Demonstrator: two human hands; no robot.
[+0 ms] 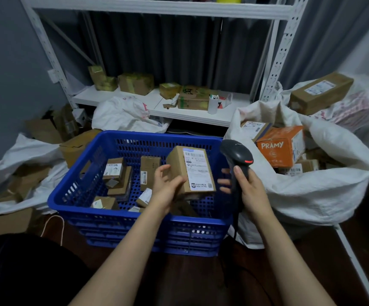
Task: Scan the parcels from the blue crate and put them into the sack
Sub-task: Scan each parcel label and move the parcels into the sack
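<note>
1. The left hand (pixel 168 186) is gripping one parcel (pixel 190 171) from its left side and underside, with the thumb on the near face and the fingers curled beneath. It is holding the parcel lifted over the blue crate (pixel 135 138), toward the crate's right edge.
2. The parcel is being tilted so that its white label (pixel 197 171) is facing upward. Judgement: this is presenting the barcodes for reading.
3. The right hand (pixel 248 191) is closing round the handle of the scanner (pixel 237 153), thumb lying up the grip. The scanner head is standing just beside the parcel's right edge. No beam is showing on the label, so the scan is probably not yet done.
4. The other parcels (pixel 115 171) are lying loose on the crate floor, mostly toward its left and near edges.
5. The sack (pixel 311 195) is sitting with its mouth open right against the crate's right edge, with an orange box (pixel 280 149) and other cartons inside. Judgement: that position is keeping the transfer short.
6. Risk: the one-handed grip is leaving the parcel's right end unsupported.
</note>
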